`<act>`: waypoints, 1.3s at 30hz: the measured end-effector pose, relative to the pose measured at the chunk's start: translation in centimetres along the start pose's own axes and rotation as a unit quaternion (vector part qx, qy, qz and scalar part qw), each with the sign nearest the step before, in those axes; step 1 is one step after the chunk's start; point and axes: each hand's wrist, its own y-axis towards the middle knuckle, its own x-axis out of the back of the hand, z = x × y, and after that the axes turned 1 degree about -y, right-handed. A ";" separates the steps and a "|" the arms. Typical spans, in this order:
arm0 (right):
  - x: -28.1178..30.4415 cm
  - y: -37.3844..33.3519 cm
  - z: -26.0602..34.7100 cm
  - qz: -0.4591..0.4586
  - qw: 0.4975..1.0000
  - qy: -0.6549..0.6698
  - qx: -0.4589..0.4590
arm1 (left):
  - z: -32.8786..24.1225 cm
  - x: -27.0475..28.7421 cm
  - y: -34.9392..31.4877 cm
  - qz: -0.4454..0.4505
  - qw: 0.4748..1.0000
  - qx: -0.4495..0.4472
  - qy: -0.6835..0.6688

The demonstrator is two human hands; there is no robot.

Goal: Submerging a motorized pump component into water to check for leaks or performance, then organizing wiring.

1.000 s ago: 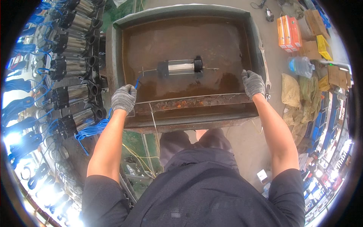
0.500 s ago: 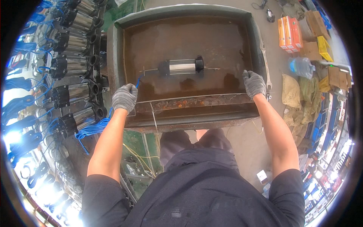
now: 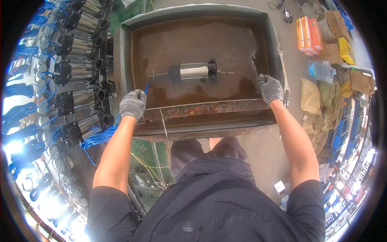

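Observation:
A cylindrical unit with a shiny metal body and black ends lies in liquid in a large metal trough. Thin rods stick out from both its ends. My left hand, in a grey knit glove, is closed at the trough's near left corner. A blue cable runs from the unit's left side to this hand and comes out behind it toward a blue coil. At the near right corner, my right hand, gloved alike, has its fingers curled; whatever is inside them is hidden.
Similar metal cylinders with blue cables stand in a row on the left. A wrench lies along the trough's right rim. Farther right are orange boxes, a clear water jug and sacks. A rusty bar crosses the trough's near side.
Both hands and the unit stay in place. Only the reflections and dark patches on the liquid's surface have shifted.

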 end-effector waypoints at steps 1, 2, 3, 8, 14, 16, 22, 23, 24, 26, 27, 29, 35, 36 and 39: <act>0.1 -0.2 0.1 -0.005 1.000 0.001 -0.001 | 0.1 -0.1 0.0 -0.010 1.000 -0.012 -0.006; 0.1 -0.2 0.0 -0.005 1.000 0.001 -0.001 | 0.1 -0.2 0.1 -0.010 1.000 -0.012 -0.007; 0.1 -0.1 0.0 -0.007 1.000 0.001 0.001 | 0.2 -0.3 0.1 -0.011 1.000 -0.011 -0.008; -0.2 -0.2 -0.2 -0.016 1.000 0.005 0.002 | 0.2 -0.4 0.0 -0.017 1.000 -0.018 -0.004; -0.2 -0.2 -0.1 -0.033 0.999 0.016 0.006 | 0.8 -1.0 -0.2 -0.063 0.997 -0.032 0.002; 0.1 -0.2 -0.2 -0.022 1.000 0.015 0.001 | 0.9 -1.2 0.0 -0.098 0.993 -0.064 -0.018; 0.6 -0.4 -0.4 -0.037 0.998 0.048 -0.016 | -1.9 -1.1 2.3 -0.145 0.967 -0.206 -0.049; 0.6 -0.3 -0.5 -0.028 0.998 0.049 -0.012 | -4.2 -0.9 2.7 -0.136 0.961 -0.231 -0.070; 0.6 -0.3 -0.8 -0.029 0.997 0.059 -0.027 | -6.6 -0.9 3.1 -0.126 0.954 -0.256 -0.091; 0.4 0.1 -0.4 -0.026 0.998 0.059 -0.013 | -10.0 -1.6 4.4 -0.081 0.952 -0.276 -0.104; 0.1 -0.1 -1.5 -0.041 0.998 0.055 -0.011 | -14.8 -1.0 4.2 0.011 0.963 -0.247 -0.111; 0.4 -0.3 -1.7 -0.038 0.997 0.069 -0.016 | -20.0 -1.2 4.9 0.115 0.977 -0.153 -0.096; 0.3 0.0 -1.8 -0.028 0.994 0.108 -0.013 | -26.1 -7.3 10.9 0.287 0.956 0.001 -0.065; 0.5 -0.1 -1.8 -0.030 0.993 0.113 -0.022 | -26.6 -7.6 11.0 0.288 0.956 -0.006 -0.058; 0.5 -0.4 -1.9 -0.036 0.994 0.103 -0.019 | -26.9 -8.7 11.1 0.302 0.950 0.010 -0.078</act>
